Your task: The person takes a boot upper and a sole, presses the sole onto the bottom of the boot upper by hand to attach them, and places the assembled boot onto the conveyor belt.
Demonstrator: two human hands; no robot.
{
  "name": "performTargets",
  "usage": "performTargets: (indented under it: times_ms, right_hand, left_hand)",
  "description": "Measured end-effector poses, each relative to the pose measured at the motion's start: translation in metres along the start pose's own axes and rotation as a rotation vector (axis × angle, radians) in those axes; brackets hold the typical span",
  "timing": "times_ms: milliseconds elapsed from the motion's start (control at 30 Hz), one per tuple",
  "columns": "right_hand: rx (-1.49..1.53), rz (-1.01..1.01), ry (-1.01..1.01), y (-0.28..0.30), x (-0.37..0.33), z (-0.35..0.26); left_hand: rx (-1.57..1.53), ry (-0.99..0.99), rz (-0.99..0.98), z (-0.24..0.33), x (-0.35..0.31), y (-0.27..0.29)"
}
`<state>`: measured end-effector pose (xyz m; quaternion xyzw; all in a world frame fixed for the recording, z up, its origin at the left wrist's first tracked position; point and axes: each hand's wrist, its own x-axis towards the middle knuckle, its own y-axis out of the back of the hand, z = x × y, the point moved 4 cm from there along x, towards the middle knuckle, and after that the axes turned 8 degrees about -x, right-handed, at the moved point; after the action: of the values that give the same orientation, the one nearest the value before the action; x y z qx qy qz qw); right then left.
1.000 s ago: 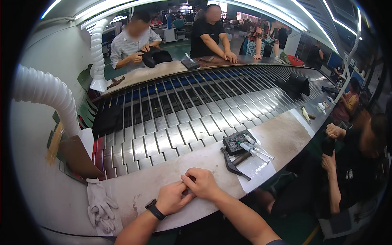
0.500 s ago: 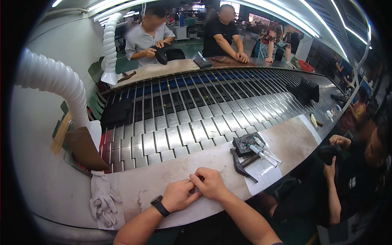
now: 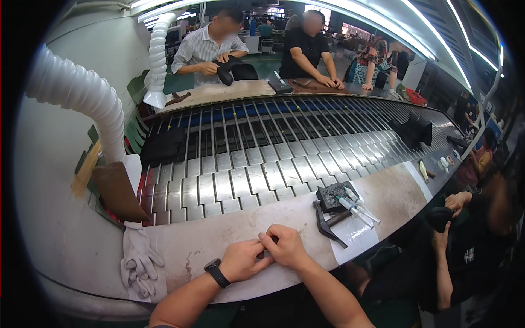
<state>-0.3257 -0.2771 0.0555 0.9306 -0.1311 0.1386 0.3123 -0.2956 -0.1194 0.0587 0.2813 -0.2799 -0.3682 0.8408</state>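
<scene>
My left hand (image 3: 243,263) and my right hand (image 3: 285,247) meet over the pale near worktop (image 3: 219,240), fingers curled and pressed together. Whatever the fingers hold, if anything, is hidden; only a dark spot shows between them. A dark watch sits on my left wrist. To the right of my hands lies a hammer (image 3: 328,229) with a dark handle, beside a black rough-topped block (image 3: 331,197). Several white pen-like tubes (image 3: 359,210) rest across the block and a white sheet (image 3: 355,235). White gloves (image 3: 140,261) lie at the worktop's left end.
Beyond the worktop runs a metal slat conveyor (image 3: 240,180) carrying dark pieces (image 3: 413,129). White ribbed hoses (image 3: 82,95) hang at the left. Three people stand across the conveyor, one handling a black piece (image 3: 235,71). A person sits close at the right with a dark rounded object (image 3: 438,218).
The whole view has shifted slightly. My hands stay joined in nearly the same place, with only a small movement of the fingers.
</scene>
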Motion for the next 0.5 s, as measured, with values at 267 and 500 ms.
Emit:
performTargets:
  times_ms: [267,500]
  right_hand:
    - [0.011,0.019,0.030,-0.0012,-0.0008,0.0000]
    - [-0.022,0.008,0.042,-0.0064,-0.0005,0.0015]
  left_hand:
    - [-0.020,-0.019,-0.058,0.0031,-0.0010,0.0068]
    - [0.005,0.001,-0.082,0.0001,-0.0040,0.0079]
